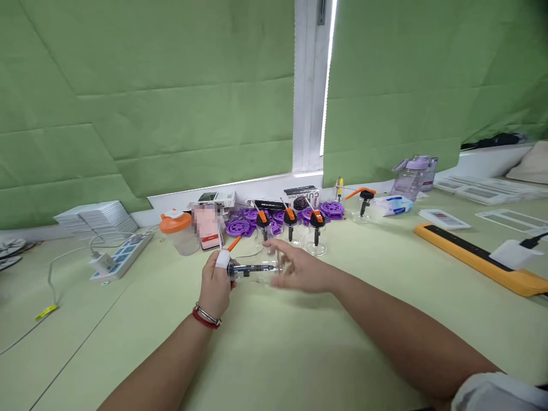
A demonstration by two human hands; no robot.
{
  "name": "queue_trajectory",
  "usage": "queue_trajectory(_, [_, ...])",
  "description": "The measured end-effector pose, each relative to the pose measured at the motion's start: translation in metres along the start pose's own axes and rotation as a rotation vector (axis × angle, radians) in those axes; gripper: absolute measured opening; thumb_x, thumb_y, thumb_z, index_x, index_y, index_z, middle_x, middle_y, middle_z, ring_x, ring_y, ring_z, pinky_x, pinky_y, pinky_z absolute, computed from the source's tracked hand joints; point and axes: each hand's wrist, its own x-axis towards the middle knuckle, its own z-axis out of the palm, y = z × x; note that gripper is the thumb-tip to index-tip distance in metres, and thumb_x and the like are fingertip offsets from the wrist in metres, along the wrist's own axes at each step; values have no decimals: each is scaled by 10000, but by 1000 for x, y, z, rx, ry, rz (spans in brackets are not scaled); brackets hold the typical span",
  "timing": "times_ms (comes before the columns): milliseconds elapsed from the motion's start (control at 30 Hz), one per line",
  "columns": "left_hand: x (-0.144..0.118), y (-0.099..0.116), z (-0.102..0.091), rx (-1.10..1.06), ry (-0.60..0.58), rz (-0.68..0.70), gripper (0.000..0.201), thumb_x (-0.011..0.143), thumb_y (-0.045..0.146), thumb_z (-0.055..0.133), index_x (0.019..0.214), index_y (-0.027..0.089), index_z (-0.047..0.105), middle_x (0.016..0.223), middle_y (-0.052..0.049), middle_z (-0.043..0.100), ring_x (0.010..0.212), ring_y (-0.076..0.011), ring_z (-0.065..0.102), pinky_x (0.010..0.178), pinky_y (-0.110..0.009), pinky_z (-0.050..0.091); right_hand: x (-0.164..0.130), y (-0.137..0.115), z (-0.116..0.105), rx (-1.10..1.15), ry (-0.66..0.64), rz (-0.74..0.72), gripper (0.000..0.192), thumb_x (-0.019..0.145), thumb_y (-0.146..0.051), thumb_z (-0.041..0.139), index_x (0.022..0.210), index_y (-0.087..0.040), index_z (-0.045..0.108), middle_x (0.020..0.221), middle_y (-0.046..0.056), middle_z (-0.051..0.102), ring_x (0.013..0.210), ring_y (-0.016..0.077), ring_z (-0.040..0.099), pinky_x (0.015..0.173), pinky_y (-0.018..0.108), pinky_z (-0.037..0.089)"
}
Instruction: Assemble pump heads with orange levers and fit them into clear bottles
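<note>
In the head view, a clear container (260, 275) with a dark tube inside lies sideways between my hands. My left hand (215, 287) is closed around its white and black top end, where an orange lever (234, 244) and a thin metal rod stick out. Curved around the wide base is my right hand (299, 267), slightly blurred, its fingers and thumb on opposite sides. Just behind stand similar clear pieces with orange and black tops: one on the left (264, 225), one in the middle (290, 225) and one on the right (317, 228).
Purple spoked discs (240, 227) lie behind these. An orange-lidded shaker (182, 237) and a pink-screened phone (208, 224) stand to the left, beyond them a power strip (124, 257). Rightward are another lever-topped piece (363, 205), a tissue pack (393, 205) and an orange-black bar (475, 257).
</note>
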Motion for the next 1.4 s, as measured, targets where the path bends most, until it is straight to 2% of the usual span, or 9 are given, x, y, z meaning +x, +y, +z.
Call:
queue_trajectory(133, [0,0,2,-70,6,-41,282,809,432,480,664,193,444,552,44,456,397,-73,385,308,-175,306,-4,-11,-1,-119,132,-257,651,778,-496,613,1352,-346,343,1465,62,246,1325,288,278,1047,494,301])
queue_trajectory(300, [-4,0,3,12,-34,-14,294,831,444,450,685,189,468,566,31,511,403,-80,410,323,-186,321,0,-4,11,256,99,259,640,857,-642,320,1371,-266,262,1253,172,468,853,248,636,644,450,549])
queue_trajectory(500, [4,-5,-2,-19,9,-24,298,809,457,456,678,189,462,545,33,491,384,-79,395,308,-189,314,-4,-9,10,-233,201,-249,711,702,-420,700,1329,-309,383,1436,74,293,1312,291,293,1047,473,321])
queue_trajectory(700, [0,-2,-1,40,-24,25,282,830,439,459,692,193,469,572,36,510,410,-82,418,325,-188,339,2,4,12,182,72,248,705,845,-590,410,1400,-212,196,1309,189,408,881,222,615,687,416,552])
queue_trajectory(833, [1,-1,0,21,-20,-19,307,822,457,469,674,188,469,550,42,473,399,-74,394,318,-181,313,-1,3,10,-411,167,-163,760,703,-325,703,1353,-211,327,1330,152,402,1104,266,504,896,437,484])
queue_trajectory(967, [7,-7,1,-36,-27,-151,324,788,473,507,648,193,426,497,61,407,339,-65,345,289,-181,227,-1,-5,-1,-964,133,-625,442,806,-58,532,1225,-178,459,1293,146,448,1287,274,328,1025,490,369])
queue_trajectory(1133, [15,-14,-3,-69,24,-241,323,739,424,536,596,215,337,427,79,354,272,-56,302,287,-196,195,-22,5,-22,-1181,131,-777,350,855,-30,450,1165,-190,478,1289,123,451,1354,304,224,1054,541,329])
queue_trajectory(1233, [17,-17,-5,-76,18,-217,290,736,410,532,615,210,360,437,67,404,276,-62,333,294,-201,221,-50,31,-35,-1010,398,-644,457,838,-72,484,1260,-221,393,1282,134,422,1329,275,290,1014,494,406])
queue_trajectory(1400, [16,-22,-2,-83,2,-211,261,741,419,523,663,203,399,483,41,489,292,-83,392,293,-211,249,-95,89,-53,-483,986,-68,704,656,-379,725,1256,-220,393,1290,132,396,1156,261,491,925,414,486])
